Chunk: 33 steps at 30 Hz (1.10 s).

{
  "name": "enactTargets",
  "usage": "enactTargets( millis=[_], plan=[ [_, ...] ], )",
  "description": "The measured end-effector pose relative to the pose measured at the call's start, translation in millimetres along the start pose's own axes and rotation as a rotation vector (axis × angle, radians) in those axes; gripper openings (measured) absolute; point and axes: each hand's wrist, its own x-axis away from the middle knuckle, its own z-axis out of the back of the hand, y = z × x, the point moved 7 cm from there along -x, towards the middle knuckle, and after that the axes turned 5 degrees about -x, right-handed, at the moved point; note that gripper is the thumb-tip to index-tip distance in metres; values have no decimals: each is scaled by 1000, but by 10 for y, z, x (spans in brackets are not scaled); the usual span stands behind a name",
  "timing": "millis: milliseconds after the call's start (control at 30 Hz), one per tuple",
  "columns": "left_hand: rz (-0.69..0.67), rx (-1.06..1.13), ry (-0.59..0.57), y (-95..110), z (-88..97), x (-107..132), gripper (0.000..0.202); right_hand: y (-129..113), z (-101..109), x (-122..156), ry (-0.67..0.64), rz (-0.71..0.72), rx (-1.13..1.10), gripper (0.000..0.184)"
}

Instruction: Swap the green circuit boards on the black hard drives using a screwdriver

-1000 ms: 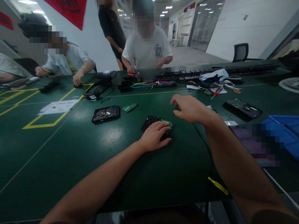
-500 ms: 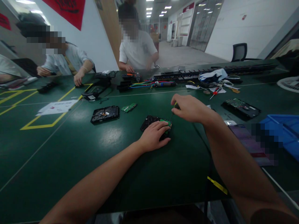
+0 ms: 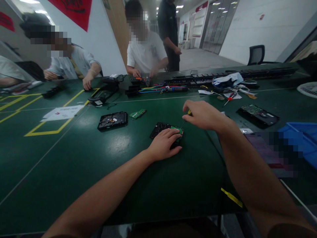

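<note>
A black hard drive with a green circuit board lies on the green table in front of me. My left hand lies on top of it, fingers curled over its near right edge, holding it down. My right hand hovers just right of the drive, closed round a small screwdriver with a yellow-and-black handle. Its thin shaft slants down to the green board at the drive's right corner.
A second opened hard drive and a loose green board lie to the left, a third drive to the right. A blue tray sits at right. Cables and tools line the far side, where other people work.
My hands have hardly moved; the right hand shifted slightly on the screwdriver. Across the table a person in dark clothes has walked from left to right behind the seated one.
</note>
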Motion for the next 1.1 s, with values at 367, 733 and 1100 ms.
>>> enactTargets(
  millis=[367, 733, 1100],
  plan=[
    [-6, 7, 2, -6, -11, -4, 49, -17, 8, 9, 20, -46, -10, 33],
    [-1, 11, -11, -3, -10, -2, 49, -48, -16, -18, 34, 64, -91, 32],
    [-1, -1, -15, 2, -6, -1, 50, -45, -8, -26, 46, 82, -72, 25]
  ],
)
